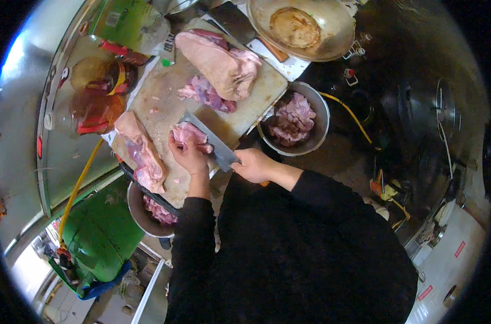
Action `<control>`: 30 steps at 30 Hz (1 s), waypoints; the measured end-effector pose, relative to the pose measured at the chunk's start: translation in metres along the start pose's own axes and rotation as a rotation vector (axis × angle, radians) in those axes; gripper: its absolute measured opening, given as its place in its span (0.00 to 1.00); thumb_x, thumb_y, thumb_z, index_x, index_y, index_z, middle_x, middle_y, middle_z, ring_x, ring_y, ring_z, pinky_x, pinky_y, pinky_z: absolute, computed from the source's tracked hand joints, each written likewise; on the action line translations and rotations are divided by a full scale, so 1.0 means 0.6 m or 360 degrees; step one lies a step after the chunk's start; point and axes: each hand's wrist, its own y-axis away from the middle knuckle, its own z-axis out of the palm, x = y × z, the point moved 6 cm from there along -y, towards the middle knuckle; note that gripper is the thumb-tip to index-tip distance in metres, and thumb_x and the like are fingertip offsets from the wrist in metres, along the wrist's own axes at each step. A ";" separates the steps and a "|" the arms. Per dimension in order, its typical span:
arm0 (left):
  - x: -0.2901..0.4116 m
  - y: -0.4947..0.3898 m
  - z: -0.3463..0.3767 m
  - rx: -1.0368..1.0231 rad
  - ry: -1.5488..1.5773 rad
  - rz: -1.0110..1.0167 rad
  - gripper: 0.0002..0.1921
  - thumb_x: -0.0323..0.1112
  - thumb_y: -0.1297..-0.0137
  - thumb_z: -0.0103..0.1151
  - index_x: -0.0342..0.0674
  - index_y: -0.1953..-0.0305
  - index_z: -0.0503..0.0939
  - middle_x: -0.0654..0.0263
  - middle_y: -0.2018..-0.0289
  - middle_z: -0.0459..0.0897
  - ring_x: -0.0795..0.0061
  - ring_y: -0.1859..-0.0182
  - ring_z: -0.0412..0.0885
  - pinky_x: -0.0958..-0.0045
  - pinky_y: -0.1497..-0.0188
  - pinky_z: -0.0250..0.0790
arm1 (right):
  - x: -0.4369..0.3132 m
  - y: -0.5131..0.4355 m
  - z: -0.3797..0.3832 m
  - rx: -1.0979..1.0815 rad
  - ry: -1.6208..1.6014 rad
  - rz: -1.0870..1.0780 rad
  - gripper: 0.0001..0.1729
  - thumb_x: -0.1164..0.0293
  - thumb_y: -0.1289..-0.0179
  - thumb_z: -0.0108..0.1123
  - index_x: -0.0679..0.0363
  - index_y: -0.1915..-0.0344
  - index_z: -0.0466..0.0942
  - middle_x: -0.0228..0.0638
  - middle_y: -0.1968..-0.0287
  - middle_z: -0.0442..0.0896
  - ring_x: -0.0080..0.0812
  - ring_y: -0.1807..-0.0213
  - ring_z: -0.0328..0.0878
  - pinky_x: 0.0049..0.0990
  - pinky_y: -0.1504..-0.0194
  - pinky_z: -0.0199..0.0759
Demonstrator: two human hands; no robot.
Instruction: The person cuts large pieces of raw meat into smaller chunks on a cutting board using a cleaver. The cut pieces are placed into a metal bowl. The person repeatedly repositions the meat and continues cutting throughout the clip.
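Note:
My right hand [253, 165] grips the handle of a cleaver [211, 141], whose broad blade points up and left over the cutting board [164, 97]. Along the blade's left side lies a piece of raw meat [187, 134]. My left hand [192, 157] is shut on that piece, its fingers close to the blade. A long strip of skin-on meat [142, 156] rests on the board to the left. Farther up are a large skin-on piece of poultry or other meat [217, 60] and a smaller dark red chunk [209, 95] against it.
A metal pot [327, 117] of cut meat stands to the right of the board; another bowl [134, 210] of meat is below left. A second cleaver [231, 22] lies near a large wok [338, 36]. Jars [95, 107] and a green bin [103, 231] stand left.

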 end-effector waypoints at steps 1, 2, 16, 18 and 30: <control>0.004 0.008 0.018 0.0001 0.0036 -0.0090 0.31 0.27 0.36 0.61 0.33 0.34 0.60 0.59 0.49 0.74 0.73 0.58 0.77 0.74 0.58 0.73 | -0.002 0.013 -0.016 0.0045 -0.0019 -0.0013 0.13 0.66 0.36 0.55 0.63 0.58 0.77 0.51 0.64 0.82 0.50 0.60 0.80 0.39 0.60 0.72; 0.014 0.017 0.040 -0.0040 0.0082 -0.0065 0.31 0.28 0.36 0.61 0.33 0.34 0.59 0.58 0.48 0.73 0.72 0.55 0.76 0.73 0.54 0.73 | 0.001 0.032 -0.034 0.0061 -0.0021 0.0038 0.12 0.66 0.37 0.56 0.63 0.58 0.77 0.50 0.64 0.82 0.49 0.60 0.80 0.39 0.60 0.72; 0.087 0.184 0.282 -0.1254 -0.0668 0.0352 0.24 0.33 0.42 0.64 0.36 0.45 0.71 0.50 0.53 0.77 0.54 0.51 0.78 0.63 0.47 0.70 | 0.090 0.323 -0.264 0.1044 0.0672 0.0365 0.10 0.67 0.37 0.57 0.63 0.66 0.74 0.52 0.73 0.78 0.57 0.70 0.77 0.48 0.69 0.69; 0.057 0.147 0.253 -0.1107 -0.0746 0.0246 0.19 0.31 0.42 0.63 0.36 0.49 0.73 0.53 0.60 0.79 0.57 0.60 0.81 0.64 0.55 0.73 | 0.121 0.324 -0.259 0.1077 0.0817 0.0515 0.08 0.68 0.37 0.56 0.63 0.66 0.74 0.52 0.73 0.78 0.58 0.69 0.76 0.49 0.69 0.68; 0.047 -0.112 0.221 -0.0619 -0.1923 0.0402 0.31 0.36 0.51 0.64 0.42 0.42 0.71 0.48 0.39 0.70 0.49 0.38 0.70 0.57 0.38 0.64 | 0.148 0.326 -0.235 0.1069 0.0629 0.0580 0.08 0.70 0.37 0.56 0.64 0.66 0.75 0.52 0.70 0.80 0.56 0.66 0.78 0.44 0.66 0.71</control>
